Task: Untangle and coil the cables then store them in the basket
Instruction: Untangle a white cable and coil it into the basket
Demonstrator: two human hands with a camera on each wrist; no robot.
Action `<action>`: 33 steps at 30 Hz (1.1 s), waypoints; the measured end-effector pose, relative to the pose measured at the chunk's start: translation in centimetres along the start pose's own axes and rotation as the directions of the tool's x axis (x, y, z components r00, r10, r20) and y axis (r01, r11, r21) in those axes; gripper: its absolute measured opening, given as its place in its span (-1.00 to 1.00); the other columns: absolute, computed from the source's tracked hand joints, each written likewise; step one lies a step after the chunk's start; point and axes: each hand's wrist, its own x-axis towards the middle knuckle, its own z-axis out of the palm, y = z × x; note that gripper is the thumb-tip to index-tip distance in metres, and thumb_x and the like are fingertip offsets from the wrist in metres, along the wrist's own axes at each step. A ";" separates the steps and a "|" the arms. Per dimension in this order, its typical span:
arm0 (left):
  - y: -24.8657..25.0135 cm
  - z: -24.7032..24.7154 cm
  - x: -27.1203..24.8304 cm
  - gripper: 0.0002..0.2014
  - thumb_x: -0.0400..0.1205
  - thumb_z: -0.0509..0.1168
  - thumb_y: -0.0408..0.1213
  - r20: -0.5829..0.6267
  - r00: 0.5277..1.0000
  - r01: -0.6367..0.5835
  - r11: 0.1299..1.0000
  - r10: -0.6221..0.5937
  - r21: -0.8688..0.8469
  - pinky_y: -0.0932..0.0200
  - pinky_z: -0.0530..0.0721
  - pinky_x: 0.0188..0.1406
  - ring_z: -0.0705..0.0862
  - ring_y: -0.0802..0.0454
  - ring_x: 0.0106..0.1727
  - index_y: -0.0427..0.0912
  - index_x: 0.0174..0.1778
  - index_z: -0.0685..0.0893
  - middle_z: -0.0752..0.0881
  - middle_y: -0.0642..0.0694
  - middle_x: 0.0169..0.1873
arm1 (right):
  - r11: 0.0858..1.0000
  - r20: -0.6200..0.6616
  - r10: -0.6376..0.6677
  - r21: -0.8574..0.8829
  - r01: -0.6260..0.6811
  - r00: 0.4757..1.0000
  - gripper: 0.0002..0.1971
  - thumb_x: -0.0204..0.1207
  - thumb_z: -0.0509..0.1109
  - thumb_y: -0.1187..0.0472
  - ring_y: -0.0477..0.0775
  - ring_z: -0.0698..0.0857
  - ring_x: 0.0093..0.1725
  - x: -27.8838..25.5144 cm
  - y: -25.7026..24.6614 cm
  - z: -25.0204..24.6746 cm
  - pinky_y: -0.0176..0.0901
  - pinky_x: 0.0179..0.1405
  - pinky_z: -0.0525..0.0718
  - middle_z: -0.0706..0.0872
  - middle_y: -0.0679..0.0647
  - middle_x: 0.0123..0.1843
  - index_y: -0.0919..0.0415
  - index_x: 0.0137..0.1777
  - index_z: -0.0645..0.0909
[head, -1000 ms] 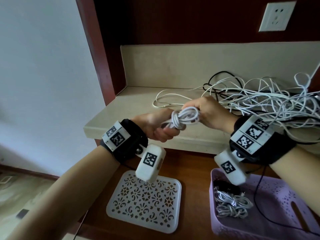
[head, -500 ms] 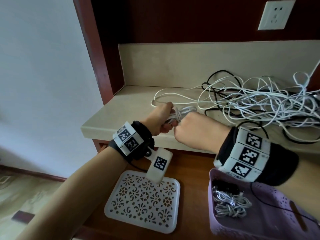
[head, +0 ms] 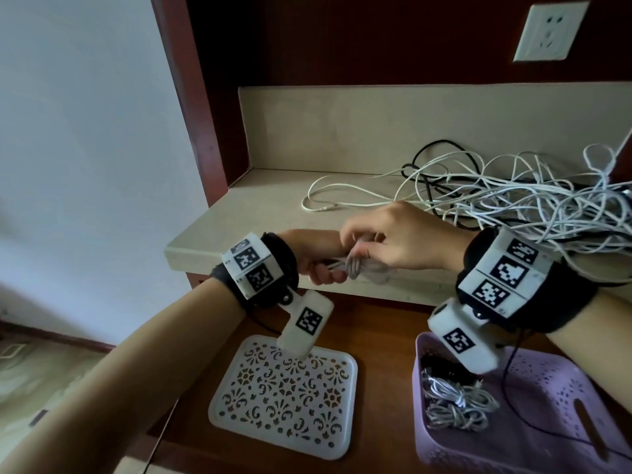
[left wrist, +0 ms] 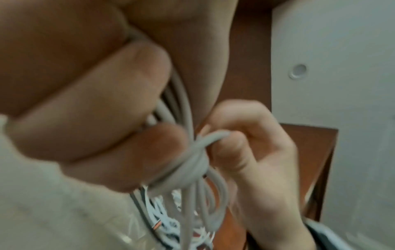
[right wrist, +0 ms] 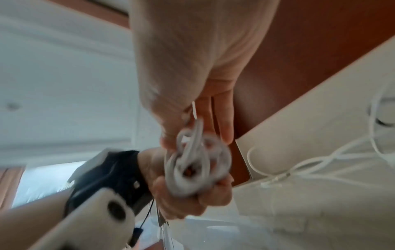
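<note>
A small bundle of coiled white cable [head: 354,267] is held in front of the beige shelf's edge. My left hand [head: 319,258] grips the bundle [left wrist: 192,162] from below, fingers curled round its loops. My right hand [head: 393,239] pinches the free end and holds a turn wrapped round the bundle's [right wrist: 196,165] middle. A big tangle of white and black cables [head: 513,203] lies on the shelf behind the right hand. The purple basket [head: 554,398] stands at lower right with coiled cables [head: 455,401] inside.
A white perforated lid [head: 284,395] lies on the brown wooden surface below my left wrist. The beige shelf [head: 266,206] has a bare left part. A wall socket [head: 547,32] sits at upper right; a white wall is at left.
The right hand has circled round the bundle, from in front of it to above it, wrapping the cable end. The bundle and both hands have dropped slightly toward the shelf edge.
</note>
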 end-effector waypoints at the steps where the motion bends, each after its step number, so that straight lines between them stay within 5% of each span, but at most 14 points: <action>1: -0.2 0.2 0.0 -0.67 0.69 -0.06 -0.41 -0.011 1.000 0.005 1.000 -0.005 0.030 0.52 0.09 -0.78 0.21 0.26 -0.80 -0.21 -0.42 0.36 0.42 0.04 -0.76 | 0.986 0.008 0.112 0.124 -0.112 0.994 -0.86 0.42 0.46 0.30 -0.17 0.62 -0.24 0.0 0.1 0.3 -0.40 -0.28 0.51 0.68 -0.10 -0.29 0.05 -0.15 0.59; 6: -0.2 -0.2 -0.7 -0.63 0.73 -0.10 -0.35 -0.022 0.994 -0.107 0.993 0.106 -0.044 0.44 0.08 -0.80 0.26 0.24 -0.80 -0.25 -0.37 0.43 0.50 0.00 -0.71 | 0.890 0.033 0.254 0.385 -0.246 0.967 -0.76 0.39 0.52 0.39 -0.33 0.64 -0.35 0.6 0.5 0.4 -0.53 -0.24 0.51 0.68 -0.19 -0.37 0.04 -0.30 0.59; 9: 0.0 -0.8 -0.7 -0.59 0.74 -0.12 -0.28 -0.183 0.966 -0.218 0.952 0.180 -0.215 0.42 0.11 -0.78 0.30 0.20 -0.77 -0.26 -0.36 0.47 0.54 -0.07 -0.67 | 0.796 -0.032 0.341 0.542 -0.270 0.940 -0.79 0.44 0.46 0.42 -0.26 0.68 -0.34 0.5 1.2 0.5 -0.38 -0.25 0.60 0.73 -0.09 -0.32 0.13 -0.29 0.58; 15: 0.6 0.5 -0.4 -0.55 0.77 -0.03 -0.12 -0.503 0.798 -0.561 0.715 0.332 -0.417 0.38 0.06 -0.71 0.22 0.16 -0.74 -0.19 -0.43 0.43 0.45 -0.04 -0.72 | 0.325 0.003 0.579 0.916 -0.235 0.815 -0.86 0.52 0.32 0.41 -0.10 0.62 -0.56 0.2 1.1 0.5 -0.34 -0.66 0.55 0.68 -0.01 -0.46 0.29 -0.25 0.49; 20: -0.1 1.5 0.3 -0.55 0.73 0.00 0.02 -0.601 0.617 -0.759 0.585 0.508 -0.285 0.38 0.21 -0.68 0.27 0.18 -0.66 -0.18 -0.35 0.52 0.50 0.04 -0.64 | 0.090 0.057 0.723 0.980 -0.176 0.688 -0.73 0.61 0.14 0.41 -0.12 0.49 -0.70 0.1 0.5 1.0 -0.41 -0.80 0.42 0.59 -0.01 -0.60 0.24 -0.31 0.52; 22: -0.9 1.7 0.7 -0.62 0.52 0.20 0.18 -0.575 0.583 -0.797 0.542 0.574 -0.266 0.40 0.26 -0.66 0.33 0.21 -0.63 -0.10 -0.27 0.57 0.55 0.09 -0.57 | 0.040 0.084 0.764 0.984 -0.176 0.639 -0.72 0.61 0.16 0.41 -0.13 0.46 -0.73 -0.1 0.2 1.6 -0.41 -0.80 0.41 0.56 0.01 -0.63 0.23 -0.33 0.53; 24: -1.7 1.9 1.0 -0.46 0.28 0.41 0.28 -0.536 0.573 -0.814 0.509 0.620 -0.281 0.42 0.29 -0.63 0.38 0.20 -0.57 -0.10 -0.16 0.48 0.59 0.14 -0.48 | -0.016 0.114 0.804 0.985 -0.170 0.583 -0.69 0.61 0.12 0.43 -0.18 0.43 -0.77 -0.3 0.0 2.3 -0.43 -0.81 0.39 0.53 -0.03 -0.69 0.23 -0.34 0.52; 26: -2.3 2.1 1.5 -0.39 0.20 0.58 0.17 -0.537 0.553 -0.823 0.517 0.637 -0.234 0.40 0.33 -0.63 0.41 0.20 -0.52 -0.11 -0.09 0.47 0.63 0.17 -0.38 | -0.053 0.143 0.827 0.983 -0.176 0.545 -0.68 0.60 0.10 0.42 -0.19 0.43 -0.78 -0.7 -0.2 3.0 -0.45 -0.81 0.36 0.52 -0.06 -0.71 0.21 -0.34 0.53; 28: -2.7 2.6 2.0 -0.49 0.20 0.61 -0.03 -0.583 0.522 -0.814 0.568 0.622 -0.123 0.33 0.37 -0.66 0.45 0.22 -0.50 -0.10 -0.09 0.51 0.66 0.19 -0.36 | -0.058 0.157 0.844 0.977 -0.203 0.512 -0.69 0.59 0.11 0.42 -0.21 0.45 -0.76 -1.1 -0.2 3.6 -0.46 -0.80 0.36 0.54 -0.09 -0.70 0.18 -0.33 0.54; 31: -3.0 3.6 2.4 -0.61 0.26 0.58 -0.04 -0.658 0.482 -0.784 0.620 0.578 -0.029 0.31 0.46 -0.65 0.48 0.21 -0.49 -0.08 -0.13 0.60 0.65 0.16 -0.42 | -0.082 0.170 0.871 0.975 -0.205 0.460 -0.71 0.60 0.13 0.41 -0.21 0.47 -0.73 -1.6 -0.2 4.4 -0.44 -0.77 0.41 0.54 -0.09 -0.70 0.19 -0.29 0.55; 33: -2.8 4.1 2.7 -0.79 0.45 0.48 -0.09 -0.702 0.503 -0.760 0.645 0.504 -0.081 0.31 0.46 -0.64 0.47 0.16 -0.49 -0.11 -0.19 0.64 0.58 0.03 -0.42 | -0.056 0.142 0.870 0.980 -0.192 0.473 -0.80 0.62 0.22 0.34 -0.17 0.53 -0.68 -2.0 -0.3 5.2 -0.40 -0.71 0.49 0.54 -0.06 -0.66 0.21 -0.25 0.54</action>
